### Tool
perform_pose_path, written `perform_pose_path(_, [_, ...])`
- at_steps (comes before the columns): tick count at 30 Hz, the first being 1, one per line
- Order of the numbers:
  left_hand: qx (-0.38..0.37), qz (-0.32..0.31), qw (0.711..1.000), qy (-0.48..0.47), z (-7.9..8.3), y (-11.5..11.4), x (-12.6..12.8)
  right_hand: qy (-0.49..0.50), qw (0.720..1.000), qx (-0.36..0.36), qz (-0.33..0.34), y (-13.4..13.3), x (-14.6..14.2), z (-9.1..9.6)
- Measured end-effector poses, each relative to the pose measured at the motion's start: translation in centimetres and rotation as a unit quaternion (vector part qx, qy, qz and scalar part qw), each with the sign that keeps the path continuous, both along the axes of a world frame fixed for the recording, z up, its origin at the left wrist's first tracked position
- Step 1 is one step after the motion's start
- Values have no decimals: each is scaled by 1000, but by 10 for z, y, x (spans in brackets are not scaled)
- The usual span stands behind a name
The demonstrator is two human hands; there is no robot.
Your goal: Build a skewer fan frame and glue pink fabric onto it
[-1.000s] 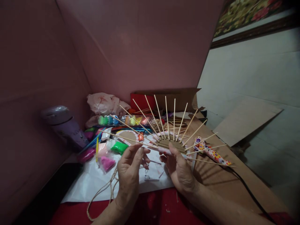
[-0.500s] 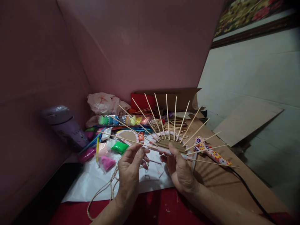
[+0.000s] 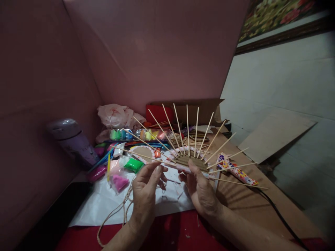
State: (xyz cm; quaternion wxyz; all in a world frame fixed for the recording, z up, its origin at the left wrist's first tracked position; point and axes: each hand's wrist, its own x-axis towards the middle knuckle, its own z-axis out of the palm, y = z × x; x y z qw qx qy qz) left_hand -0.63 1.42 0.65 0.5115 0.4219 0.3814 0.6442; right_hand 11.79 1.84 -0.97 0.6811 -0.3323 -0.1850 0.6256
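My right hand (image 3: 202, 191) grips a half-round cardboard piece (image 3: 190, 163), its thumb pressed on the ribbed face and the other fingers beneath. Thin wooden sticks (image 3: 187, 130) fan out from this piece, and a pale patterned edging (image 3: 180, 150) runs along its curve. Closed in a pinch, my left hand (image 3: 146, 188) is at the lower left stick, where that stick meets the piece. A loop of twine (image 3: 108, 214) hangs beside my left wrist and runs up behind that hand; its end is hidden by the fingers.
White paper (image 3: 91, 209) lies under my hands on a red cloth (image 3: 180, 233). Packets of coloured clay, like the green packet (image 3: 134, 165), lie to the left near a purple bottle (image 3: 74, 143). A glue gun with flowered covering (image 3: 237, 170) and its black cord lie right, on cardboard.
The fan of sticks has shifted very slightly to the right with the cardboard piece. Both hands keep nearly the same place and grip.
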Motion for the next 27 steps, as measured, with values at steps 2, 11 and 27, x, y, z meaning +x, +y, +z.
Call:
perform_pose_path(2, [2,0,1000,1,-1,0,0,5,1000,-8,-6,0,0,0])
perform_pose_path(11, [19,0,1000,6,-3,0,0,7,1000,-20,-10,0,0,0])
perform_pose_path(27, [-7,21,998,-54,2,2,-1,2,1000,-2,20,-2,-1,1])
